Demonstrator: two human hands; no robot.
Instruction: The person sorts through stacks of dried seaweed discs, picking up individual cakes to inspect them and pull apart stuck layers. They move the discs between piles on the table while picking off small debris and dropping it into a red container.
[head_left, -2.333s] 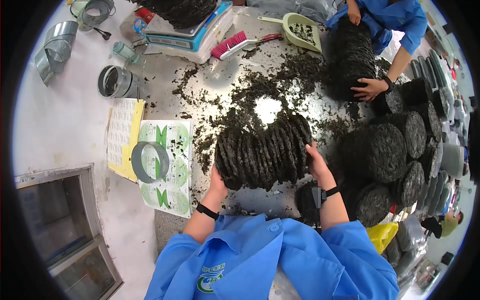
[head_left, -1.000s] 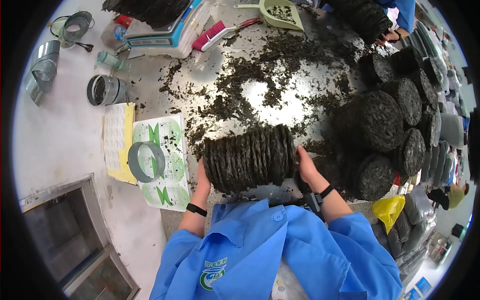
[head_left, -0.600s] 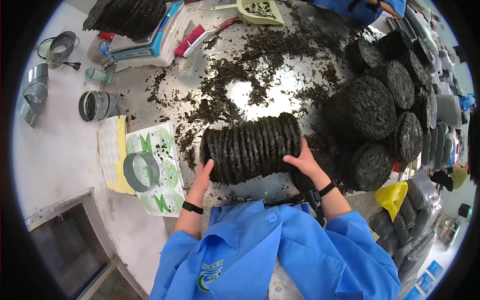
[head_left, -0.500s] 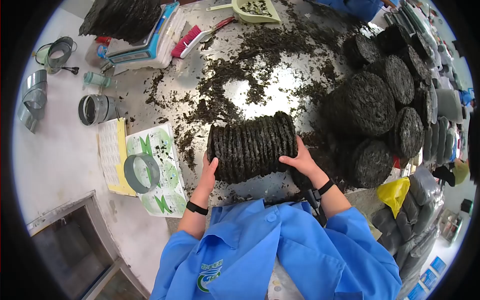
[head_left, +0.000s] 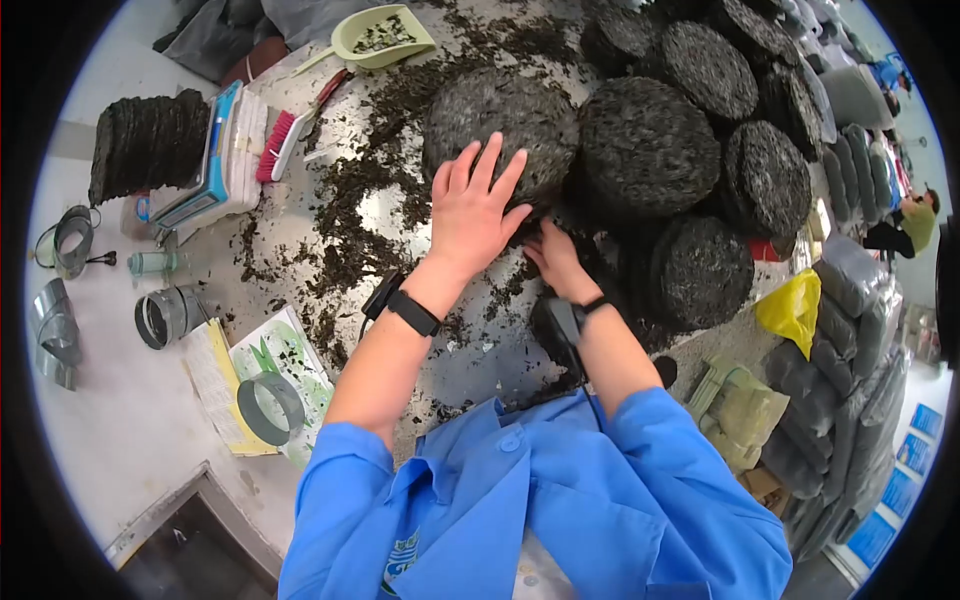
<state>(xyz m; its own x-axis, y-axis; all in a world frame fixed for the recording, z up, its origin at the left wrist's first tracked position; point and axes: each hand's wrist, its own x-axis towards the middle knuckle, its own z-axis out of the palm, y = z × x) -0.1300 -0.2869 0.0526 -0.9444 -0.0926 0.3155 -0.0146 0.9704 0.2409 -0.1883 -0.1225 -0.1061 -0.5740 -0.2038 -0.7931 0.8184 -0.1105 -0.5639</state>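
- On the steel table [head_left: 470, 350], amid loose crumbs: the stack of dark pressed discs [head_left: 500, 120] stands on end beside the other stacks [head_left: 650, 145].
- Left hand [head_left: 475, 215] flat, fingers spread against its near face.
- Right hand [head_left: 555, 262] low at the base, fingers curled; grip unclear.
- Judgement: press evenly, steady the bottom, so no discs slide out.

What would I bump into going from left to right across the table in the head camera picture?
Metal ring → scale → pink brush → green scoop → left hand flat on a dark stack → right hand → more stacks → yellow bag.
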